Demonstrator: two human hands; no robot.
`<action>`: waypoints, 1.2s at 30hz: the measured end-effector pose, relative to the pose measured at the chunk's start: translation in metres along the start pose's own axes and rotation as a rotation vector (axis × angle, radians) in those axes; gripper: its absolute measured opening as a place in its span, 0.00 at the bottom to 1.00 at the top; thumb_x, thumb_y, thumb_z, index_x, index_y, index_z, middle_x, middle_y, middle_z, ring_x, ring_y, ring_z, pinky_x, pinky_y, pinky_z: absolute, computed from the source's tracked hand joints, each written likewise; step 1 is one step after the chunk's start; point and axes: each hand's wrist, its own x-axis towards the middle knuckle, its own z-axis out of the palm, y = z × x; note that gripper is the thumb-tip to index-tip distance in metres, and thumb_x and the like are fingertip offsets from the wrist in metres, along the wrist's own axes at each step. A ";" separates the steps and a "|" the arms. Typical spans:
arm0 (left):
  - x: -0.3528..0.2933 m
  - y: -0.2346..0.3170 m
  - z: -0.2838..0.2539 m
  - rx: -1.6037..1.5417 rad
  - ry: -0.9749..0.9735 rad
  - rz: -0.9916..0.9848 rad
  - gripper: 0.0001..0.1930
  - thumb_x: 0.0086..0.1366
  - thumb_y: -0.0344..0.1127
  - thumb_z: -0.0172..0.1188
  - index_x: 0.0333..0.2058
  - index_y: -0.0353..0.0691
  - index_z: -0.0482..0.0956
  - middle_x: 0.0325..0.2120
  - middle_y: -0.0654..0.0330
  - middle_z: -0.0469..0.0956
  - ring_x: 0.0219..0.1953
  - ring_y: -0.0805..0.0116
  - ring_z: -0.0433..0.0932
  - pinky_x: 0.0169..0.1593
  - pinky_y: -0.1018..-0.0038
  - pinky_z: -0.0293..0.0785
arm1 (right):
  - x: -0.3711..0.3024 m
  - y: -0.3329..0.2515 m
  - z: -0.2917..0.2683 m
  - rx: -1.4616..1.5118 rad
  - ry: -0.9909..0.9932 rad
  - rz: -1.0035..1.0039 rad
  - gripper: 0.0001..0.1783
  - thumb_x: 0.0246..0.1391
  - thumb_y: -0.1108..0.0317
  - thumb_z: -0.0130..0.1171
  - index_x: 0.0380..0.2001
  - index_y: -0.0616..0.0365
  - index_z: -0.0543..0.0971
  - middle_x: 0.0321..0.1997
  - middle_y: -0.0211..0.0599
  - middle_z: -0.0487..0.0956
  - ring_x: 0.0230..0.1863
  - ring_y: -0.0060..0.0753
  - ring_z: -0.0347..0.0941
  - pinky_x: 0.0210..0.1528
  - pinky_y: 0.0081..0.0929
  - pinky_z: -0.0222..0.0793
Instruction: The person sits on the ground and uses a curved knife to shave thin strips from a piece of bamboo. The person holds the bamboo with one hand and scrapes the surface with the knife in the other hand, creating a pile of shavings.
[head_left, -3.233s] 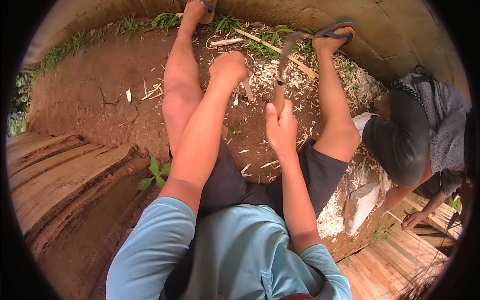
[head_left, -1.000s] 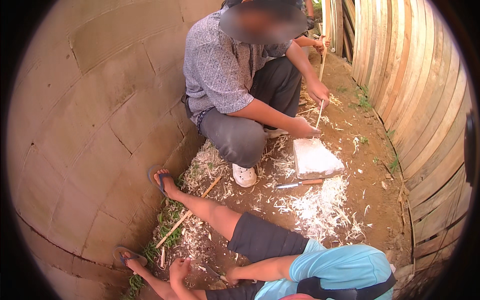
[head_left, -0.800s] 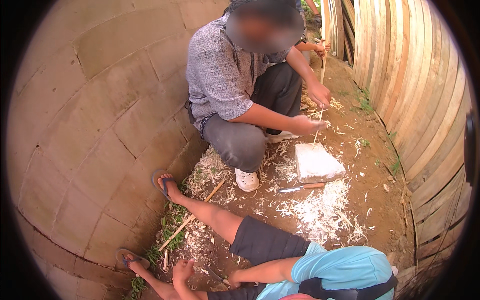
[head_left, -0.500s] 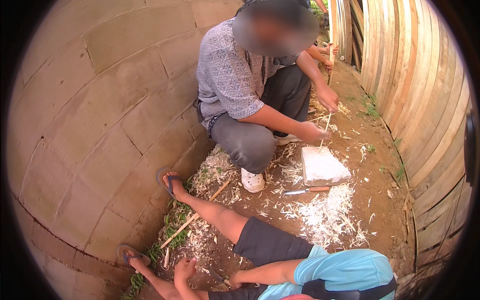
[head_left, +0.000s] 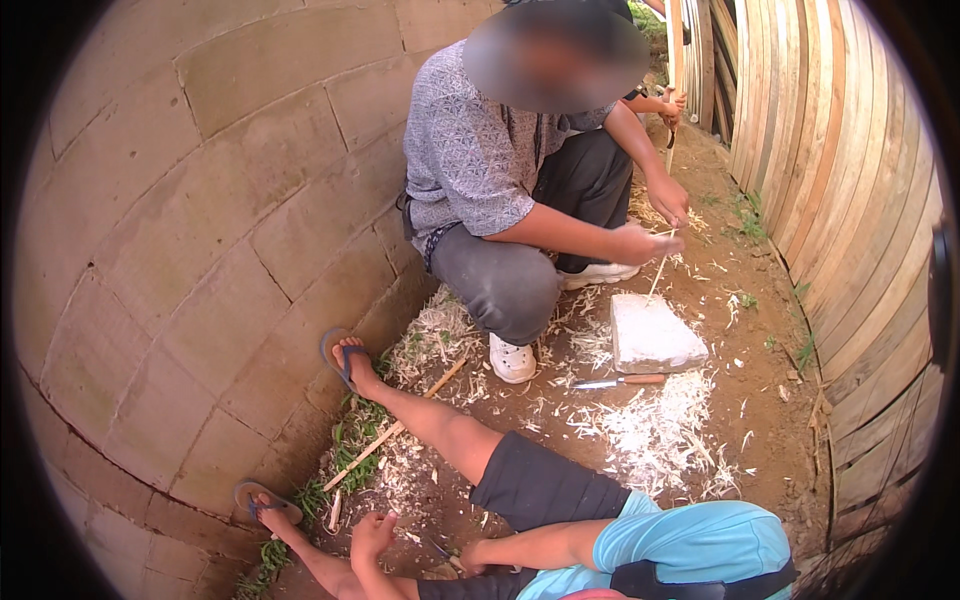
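I sit with bare legs stretched to the left. My left hand (head_left: 372,537) is raised above my lap, fingers curled and thumb up; what lies inside the curl, if anything, is hidden. Low at the bottom, my right hand (head_left: 476,556) is closed round a knife, of which a thin blade (head_left: 441,549) shows beside the fingers. Pale wood scraps lie under the hands. A long peeled stick (head_left: 362,458) rests on the ground by my legs, passing under my right calf. Farther off, a crouching person (head_left: 490,170) works a thin stick (head_left: 658,277) against a pale stone block (head_left: 655,335).
A second knife (head_left: 622,381) with a wooden handle lies before the block, beside heaped shavings (head_left: 655,430). A block wall (head_left: 200,250) rises on the left, a wooden slat fence (head_left: 830,180) on the right. Another person's hand (head_left: 672,103) grips an upright board farther back.
The view has shifted slightly, moving the scene to the right. The co-worker's nearer hand has moved up along the thin stick, blurred. My hands stay nearly in place; the blade's angle differs a little.
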 end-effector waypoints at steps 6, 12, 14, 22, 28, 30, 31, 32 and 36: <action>0.004 -0.009 0.003 -0.026 0.003 -0.024 0.20 0.62 0.46 0.57 0.37 0.30 0.76 0.20 0.54 0.79 0.23 0.68 0.80 0.28 0.74 0.75 | -0.011 -0.003 0.001 0.018 0.068 -0.003 0.26 0.53 0.47 0.48 0.43 0.57 0.80 0.46 0.48 0.79 0.50 0.48 0.74 0.51 0.42 0.67; 0.012 -0.022 0.006 -0.010 0.026 -0.013 0.20 0.61 0.48 0.58 0.36 0.33 0.77 0.19 0.56 0.80 0.23 0.69 0.80 0.31 0.73 0.74 | -0.015 -0.001 -0.003 0.009 0.057 -0.001 0.25 0.52 0.51 0.49 0.43 0.59 0.80 0.44 0.48 0.79 0.48 0.47 0.75 0.48 0.41 0.68; 0.011 -0.020 0.005 0.007 0.021 -0.014 0.20 0.61 0.48 0.58 0.36 0.33 0.77 0.19 0.56 0.80 0.23 0.69 0.80 0.31 0.73 0.74 | -0.015 0.000 -0.004 0.006 0.054 0.000 0.24 0.52 0.52 0.50 0.44 0.59 0.79 0.44 0.48 0.79 0.47 0.46 0.75 0.48 0.41 0.68; 0.009 -0.023 0.003 -0.007 0.017 -0.013 0.20 0.61 0.48 0.58 0.36 0.32 0.77 0.20 0.55 0.80 0.24 0.69 0.81 0.31 0.74 0.75 | -0.024 -0.006 -0.008 -0.011 0.058 -0.035 0.23 0.51 0.57 0.51 0.44 0.62 0.78 0.42 0.47 0.80 0.45 0.45 0.77 0.45 0.41 0.69; 0.004 -0.007 0.003 0.030 0.022 0.009 0.20 0.61 0.48 0.57 0.36 0.32 0.77 0.20 0.55 0.80 0.23 0.69 0.81 0.31 0.73 0.75 | -0.007 0.003 -0.007 -0.010 -0.081 0.023 0.27 0.52 0.56 0.50 0.55 0.56 0.70 0.50 0.43 0.77 0.52 0.44 0.73 0.49 0.40 0.67; 0.007 -0.015 0.003 0.034 0.024 0.010 0.20 0.62 0.48 0.57 0.36 0.32 0.77 0.20 0.55 0.80 0.23 0.69 0.81 0.30 0.73 0.75 | -0.002 0.001 -0.003 -0.015 -0.048 0.022 0.24 0.52 0.54 0.51 0.47 0.57 0.77 0.47 0.43 0.78 0.50 0.43 0.74 0.48 0.40 0.68; 0.009 -0.018 0.004 0.027 0.024 0.011 0.20 0.62 0.48 0.57 0.36 0.31 0.77 0.20 0.55 0.80 0.23 0.69 0.81 0.30 0.73 0.75 | -0.001 0.002 0.000 -0.002 -0.025 0.027 0.23 0.52 0.54 0.51 0.44 0.58 0.79 0.46 0.43 0.79 0.49 0.43 0.74 0.48 0.40 0.68; 0.009 -0.022 0.004 0.021 0.022 0.008 0.20 0.62 0.47 0.57 0.36 0.31 0.77 0.20 0.55 0.80 0.23 0.69 0.81 0.30 0.73 0.75 | -0.003 0.001 0.000 0.012 -0.005 0.028 0.22 0.52 0.53 0.52 0.41 0.58 0.81 0.46 0.43 0.79 0.49 0.43 0.74 0.48 0.40 0.68; 0.007 -0.020 0.004 0.002 0.022 -0.007 0.20 0.62 0.47 0.57 0.36 0.31 0.77 0.20 0.55 0.80 0.22 0.69 0.80 0.30 0.73 0.75 | -0.016 -0.003 -0.011 -0.021 -0.059 -0.016 0.27 0.51 0.59 0.51 0.53 0.60 0.71 0.45 0.48 0.79 0.47 0.46 0.75 0.48 0.40 0.69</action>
